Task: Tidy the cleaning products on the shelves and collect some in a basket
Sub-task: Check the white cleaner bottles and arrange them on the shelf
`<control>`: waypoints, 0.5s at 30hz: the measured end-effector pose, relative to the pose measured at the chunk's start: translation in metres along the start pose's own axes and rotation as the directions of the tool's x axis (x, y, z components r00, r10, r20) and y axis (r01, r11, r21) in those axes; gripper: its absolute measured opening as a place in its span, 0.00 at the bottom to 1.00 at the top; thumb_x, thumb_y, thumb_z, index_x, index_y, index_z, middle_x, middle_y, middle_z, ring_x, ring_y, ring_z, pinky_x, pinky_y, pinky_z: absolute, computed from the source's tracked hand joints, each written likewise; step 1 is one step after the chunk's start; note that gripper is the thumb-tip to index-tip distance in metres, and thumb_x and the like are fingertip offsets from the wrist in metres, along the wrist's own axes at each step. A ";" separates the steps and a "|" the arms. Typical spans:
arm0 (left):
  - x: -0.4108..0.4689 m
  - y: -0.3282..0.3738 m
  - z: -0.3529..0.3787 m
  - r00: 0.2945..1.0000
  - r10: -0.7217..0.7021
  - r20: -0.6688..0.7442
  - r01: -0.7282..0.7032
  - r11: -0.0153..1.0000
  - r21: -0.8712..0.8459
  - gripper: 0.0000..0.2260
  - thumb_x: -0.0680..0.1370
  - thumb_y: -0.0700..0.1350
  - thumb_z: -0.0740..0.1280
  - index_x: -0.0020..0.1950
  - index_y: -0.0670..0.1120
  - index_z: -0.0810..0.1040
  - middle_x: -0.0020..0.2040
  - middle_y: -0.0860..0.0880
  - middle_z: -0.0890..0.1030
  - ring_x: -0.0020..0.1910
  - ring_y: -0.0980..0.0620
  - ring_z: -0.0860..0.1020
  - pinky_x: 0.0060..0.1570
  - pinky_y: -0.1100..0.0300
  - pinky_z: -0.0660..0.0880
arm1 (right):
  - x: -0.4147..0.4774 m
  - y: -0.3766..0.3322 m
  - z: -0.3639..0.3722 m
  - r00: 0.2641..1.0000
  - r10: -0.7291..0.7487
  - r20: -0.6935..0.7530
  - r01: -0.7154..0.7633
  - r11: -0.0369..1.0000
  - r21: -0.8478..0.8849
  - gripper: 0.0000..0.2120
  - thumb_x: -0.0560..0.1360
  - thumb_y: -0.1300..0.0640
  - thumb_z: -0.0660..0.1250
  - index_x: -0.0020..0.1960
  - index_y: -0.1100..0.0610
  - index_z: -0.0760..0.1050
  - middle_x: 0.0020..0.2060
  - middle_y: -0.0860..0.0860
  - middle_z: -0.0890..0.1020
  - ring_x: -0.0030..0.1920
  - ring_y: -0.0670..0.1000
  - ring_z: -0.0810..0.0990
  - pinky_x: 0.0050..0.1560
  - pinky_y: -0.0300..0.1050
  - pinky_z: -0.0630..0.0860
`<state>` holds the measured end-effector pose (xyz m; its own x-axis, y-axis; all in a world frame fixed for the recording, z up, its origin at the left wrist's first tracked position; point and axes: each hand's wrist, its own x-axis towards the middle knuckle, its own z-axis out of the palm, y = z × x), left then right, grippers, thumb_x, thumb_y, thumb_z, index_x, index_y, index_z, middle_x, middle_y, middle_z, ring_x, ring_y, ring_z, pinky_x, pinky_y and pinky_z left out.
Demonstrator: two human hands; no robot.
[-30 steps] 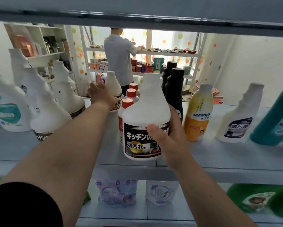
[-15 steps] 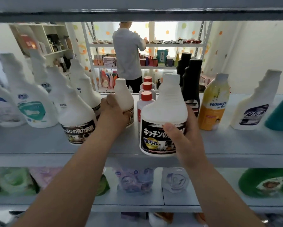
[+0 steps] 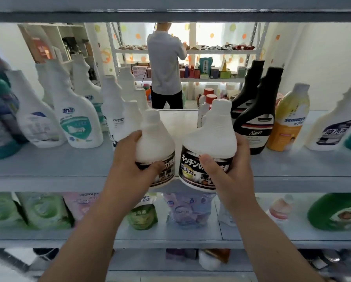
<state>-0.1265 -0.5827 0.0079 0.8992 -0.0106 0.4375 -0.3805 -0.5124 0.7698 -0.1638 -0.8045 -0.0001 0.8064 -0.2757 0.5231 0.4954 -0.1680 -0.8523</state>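
Note:
My left hand [image 3: 133,162] grips a white refill bottle with a dark label [image 3: 154,143], held at the front edge of the grey middle shelf [image 3: 48,169]. Right beside it, my right hand [image 3: 227,171] grips a second white bottle [image 3: 209,147] of the same kind, its dark label showing Japanese lettering. The two bottles stand upright, side by side and almost touching. No basket is in view.
White spray bottles [image 3: 77,123] fill the shelf's left side; two black bottles [image 3: 254,119], red-capped bottles [image 3: 209,100], a yellow bottle [image 3: 290,121] and a white bottle [image 3: 333,127] stand on the right. Green and pink refill pouches [image 3: 44,210] line the shelf below. A person [image 3: 165,70] works at a far rack.
My left hand has taken hold of a white bottle at the back and pulled it forward beside the one in my right hand. The camera moved closer and lower.

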 end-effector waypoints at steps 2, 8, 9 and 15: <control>-0.001 -0.010 -0.021 0.999 -0.048 -0.006 0.047 0.997 -0.056 0.35 0.73 0.47 0.78 0.73 0.64 0.63 0.67 0.58 0.70 0.61 0.55 0.74 0.48 0.72 0.71 | -0.001 0.001 0.016 1.000 -0.002 -0.005 0.001 1.000 -0.017 0.30 0.69 0.38 0.76 0.65 0.33 0.64 0.57 0.33 0.79 0.59 0.40 0.80 0.50 0.34 0.79; -0.002 -0.032 -0.063 0.997 -0.083 -0.005 0.081 0.984 -0.161 0.34 0.73 0.43 0.78 0.65 0.72 0.65 0.65 0.54 0.75 0.58 0.58 0.78 0.47 0.71 0.73 | 0.009 0.015 0.067 0.995 -0.018 -0.095 0.005 0.992 -0.129 0.32 0.68 0.40 0.77 0.62 0.37 0.59 0.59 0.39 0.73 0.57 0.36 0.77 0.46 0.30 0.78; -0.003 -0.033 -0.066 0.996 -0.086 -0.002 0.084 0.980 -0.181 0.34 0.73 0.43 0.78 0.65 0.72 0.66 0.64 0.54 0.76 0.58 0.57 0.78 0.48 0.67 0.75 | 0.012 0.019 0.074 0.993 -0.023 -0.118 0.005 0.989 -0.151 0.33 0.69 0.43 0.78 0.62 0.37 0.58 0.59 0.39 0.72 0.57 0.36 0.77 0.46 0.30 0.78; -0.003 -0.035 -0.072 0.996 -0.071 0.046 0.081 0.955 -0.285 0.33 0.71 0.45 0.79 0.59 0.78 0.68 0.63 0.56 0.77 0.59 0.54 0.80 0.52 0.58 0.79 | 0.039 0.039 0.105 0.982 -0.023 -0.188 -0.044 0.938 -0.344 0.36 0.72 0.48 0.79 0.69 0.53 0.61 0.63 0.52 0.70 0.58 0.51 0.76 0.54 0.50 0.81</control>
<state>-0.1312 -0.5033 0.0136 0.9328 -0.0135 0.3601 -0.3522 -0.2457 0.9031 -0.0787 -0.7221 -0.0128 0.7199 -0.4446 0.5330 0.3180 -0.4713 -0.8226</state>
